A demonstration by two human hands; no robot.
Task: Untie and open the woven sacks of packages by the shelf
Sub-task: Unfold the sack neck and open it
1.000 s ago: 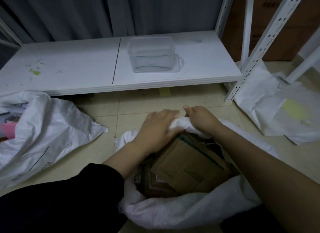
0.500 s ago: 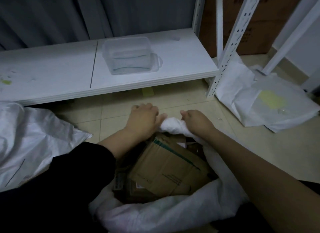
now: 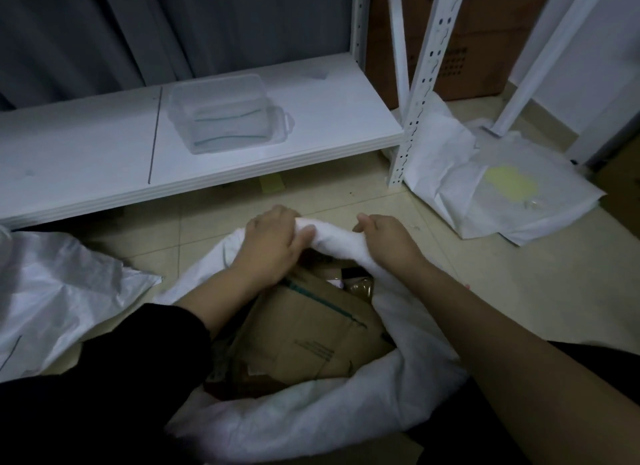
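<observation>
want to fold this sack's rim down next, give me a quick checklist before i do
1. Left hand grips the sack rim: ok.
2. Right hand grips the same rim: ok.
3. Sack mouth untied, cardboard box showing inside: ok.
4. Tie cord fully off: cannot tell.
5. Bare floor beyond the rim, before the shelf: ok.
6. Other sack to the left lies apart: ok.

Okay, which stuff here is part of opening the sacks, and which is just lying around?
Part of the job: woven sack, its rolled far rim gripped by left hand and right hand; cardboard packages inside; second sack.
Lying about: clear plastic container on shelf; flat white bag.
</observation>
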